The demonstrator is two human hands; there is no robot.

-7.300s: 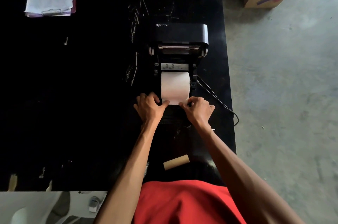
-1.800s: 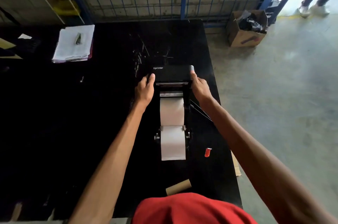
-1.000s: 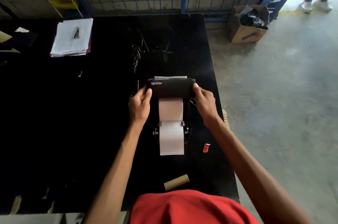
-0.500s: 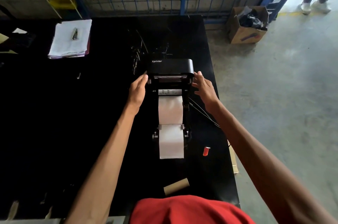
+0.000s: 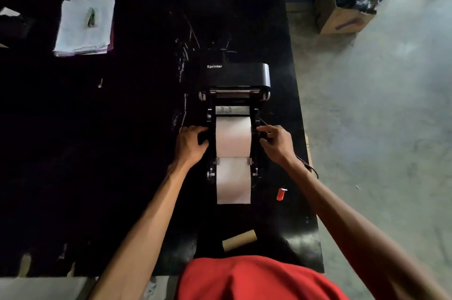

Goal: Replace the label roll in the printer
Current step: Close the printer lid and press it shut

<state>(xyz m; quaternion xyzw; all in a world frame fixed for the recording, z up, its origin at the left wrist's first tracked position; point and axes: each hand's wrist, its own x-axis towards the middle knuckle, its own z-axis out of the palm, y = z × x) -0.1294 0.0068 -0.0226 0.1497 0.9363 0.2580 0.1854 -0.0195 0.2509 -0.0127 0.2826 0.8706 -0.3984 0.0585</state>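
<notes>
The printer stands on the black bench near its right edge, lid swung up and back with the "Xprinter" mark facing the camera. Half a second ago both hands were up at the lid's sides; now they have dropped toward the person and sit lower, at the open body of the machine. The left hand is curled against the left side of the printer, fingers folded onto the black housing beside the paper. The right hand is at the right side, its fingertips drawn together on the housing edge; whether they pinch a part there cannot be told. Neither hand touches the white paper.

The label roll lies in the printer between the two hands, and its white strip runs out through the guides toward the near edge of the bench, flat, as it did before. The lid, which was lowered over the paper a second ago, is fully raised again.

The empty cardboard core lies near the near edge, close to the person's red shirt, unmoved. A small red item rests just right of the strip's end, close to the right edge. A stack of papers sits at the far left corner.
</notes>
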